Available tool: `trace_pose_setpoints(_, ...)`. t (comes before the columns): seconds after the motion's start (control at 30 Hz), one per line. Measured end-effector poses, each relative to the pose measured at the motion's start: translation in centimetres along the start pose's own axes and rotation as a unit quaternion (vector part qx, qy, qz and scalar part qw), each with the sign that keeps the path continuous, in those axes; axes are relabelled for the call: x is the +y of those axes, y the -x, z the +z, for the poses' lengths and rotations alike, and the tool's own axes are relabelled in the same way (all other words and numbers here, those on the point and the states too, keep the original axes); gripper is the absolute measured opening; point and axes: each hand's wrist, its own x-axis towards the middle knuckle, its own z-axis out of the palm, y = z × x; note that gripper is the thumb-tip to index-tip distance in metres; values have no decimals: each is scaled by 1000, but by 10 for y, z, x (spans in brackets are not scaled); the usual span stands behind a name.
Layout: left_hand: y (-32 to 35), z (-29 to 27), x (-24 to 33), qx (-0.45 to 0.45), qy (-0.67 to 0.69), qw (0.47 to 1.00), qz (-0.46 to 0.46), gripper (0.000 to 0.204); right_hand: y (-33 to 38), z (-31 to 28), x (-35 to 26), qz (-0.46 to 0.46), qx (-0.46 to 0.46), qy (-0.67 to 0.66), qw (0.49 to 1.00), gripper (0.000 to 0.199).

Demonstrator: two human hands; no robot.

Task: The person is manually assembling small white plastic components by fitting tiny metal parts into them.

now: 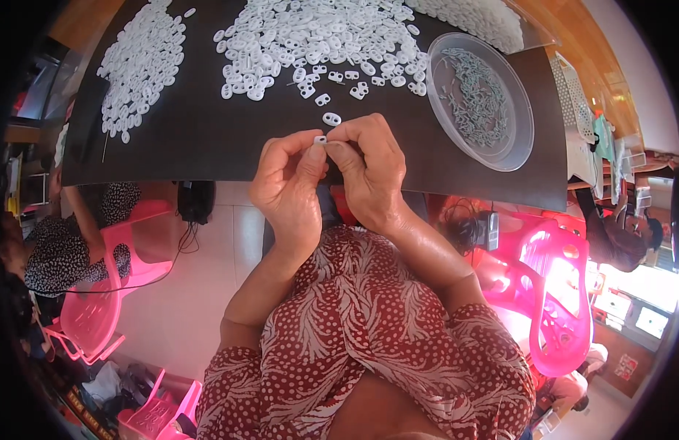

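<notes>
My left hand (pixel 291 192) and my right hand (pixel 370 170) meet over the near edge of the dark table, fingertips closed together. Between them they pinch a small white plastic piece (pixel 321 139) with a dark hole; most of it is covered by my fingers. Just beyond my fingertips lies a loose white oval piece with two holes (pixel 332 118). Farther off is a big heap of similar white pieces (pixel 317 33), with several smaller block-like ones (pixel 322 99) scattered at its near side.
A round clear tub (pixel 526 117) of small grey-green pins (pixel 477 95) stands at the right. Another pile of white ovals (pixel 141 66) spreads over the left of the dark table (pixel 207 147). Pink chairs (pixel 567 308) stand around, with other people (pixel 53 249) at both sides.
</notes>
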Motion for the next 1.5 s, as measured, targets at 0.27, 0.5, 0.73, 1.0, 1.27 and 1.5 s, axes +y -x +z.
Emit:
trace_pose_setpoints(0.27, 3, -1, -4, -5, -18, 999, 33, 8, 2, 7, -2, 51, 6, -44, 998, 8)
trace_pose_setpoints(0.5, -3, -3, 3, 7, -5, 1000, 8, 9, 2, 1, -2, 107, -32, -85, 990, 6)
trace_pose_setpoints(0.73, -4, -3, 0, 6, -6, 1000, 20, 11, 3, -6, -3, 188, -79, -109, 973, 8)
trace_pose_setpoints(1.0, -2, -5, 1, 1, -10, 1000, 26, 11, 2, -3, -5, 198, -51, -158, 966, 5)
trace_pose_setpoints(1.27, 1, -2, -1, 5, -40, 996, 76, 10, 3, 2, 1, 45, -44, -43, 997, 7)
trace_pose_setpoints(1.5, -5, -5, 4, 2, -49, 998, 46, 9, -3, 0, 4, 36, -60, -52, 996, 4)
